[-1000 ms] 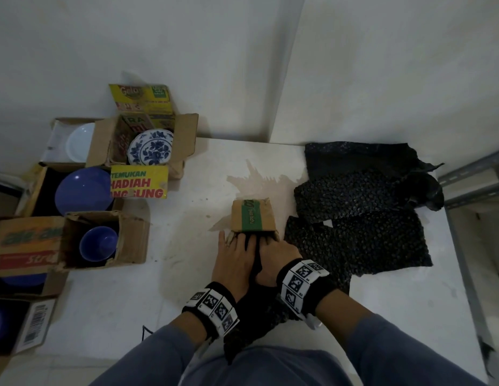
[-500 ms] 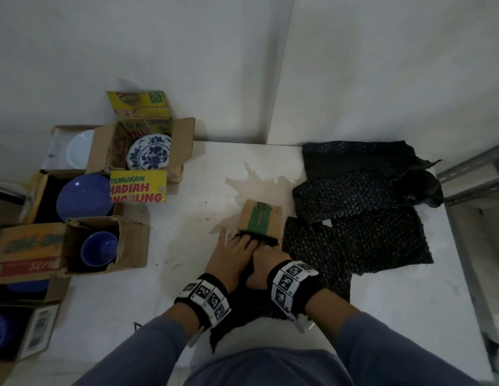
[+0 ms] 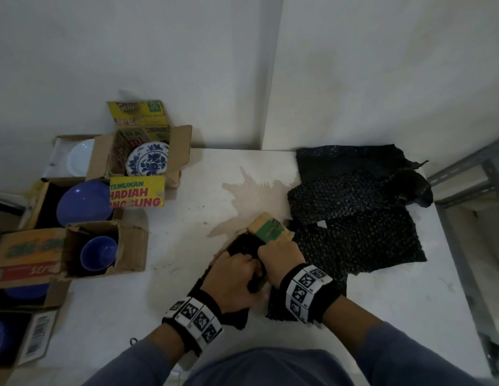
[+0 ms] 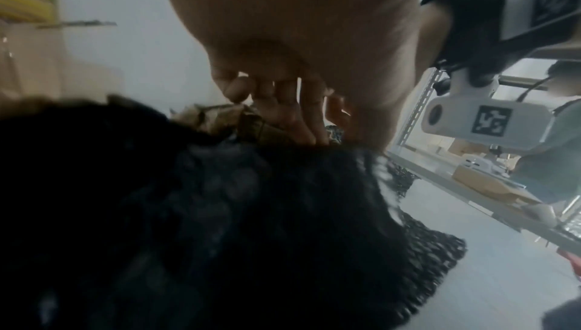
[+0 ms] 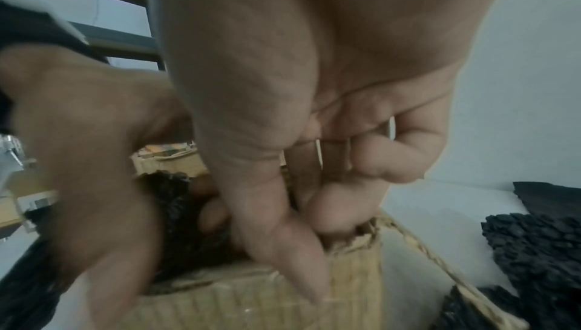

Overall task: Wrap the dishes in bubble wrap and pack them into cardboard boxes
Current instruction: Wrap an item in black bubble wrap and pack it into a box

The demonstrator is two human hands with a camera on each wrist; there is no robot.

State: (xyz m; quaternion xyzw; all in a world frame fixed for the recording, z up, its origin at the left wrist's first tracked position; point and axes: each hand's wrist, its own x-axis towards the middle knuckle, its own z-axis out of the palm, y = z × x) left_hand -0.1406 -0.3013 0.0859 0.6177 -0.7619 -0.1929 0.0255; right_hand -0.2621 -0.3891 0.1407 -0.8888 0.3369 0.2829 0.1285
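A small cardboard box [image 3: 270, 229] with a green stripe lies tilted on the white table [image 3: 187, 274], its open mouth towards me. A bundle of black bubble wrap [image 3: 241, 246] sticks out of that mouth; whatever it wraps is hidden. My left hand [image 3: 242, 260] grips the bundle [image 4: 220, 211] with curled fingers at the opening. My right hand [image 3: 270, 249] grips the box rim [image 5: 251, 298], thumb outside on the wall and fingers curled inside. More black wrap trails back under both wrists.
Loose black bubble wrap sheets [image 3: 354, 218] lie just right of the box. Open cartons at the left hold a blue-patterned plate [image 3: 148, 162], a white plate [image 3: 81, 157], a blue plate [image 3: 84, 203] and a blue cup [image 3: 99, 253]. A metal shelf frame [image 3: 465, 176] stands at the right.
The box has swung round to the right and tipped, showing its dark mouth. Both hands went from lying flat over the wrap to curled grips, and the bundle sits deeper in the box.
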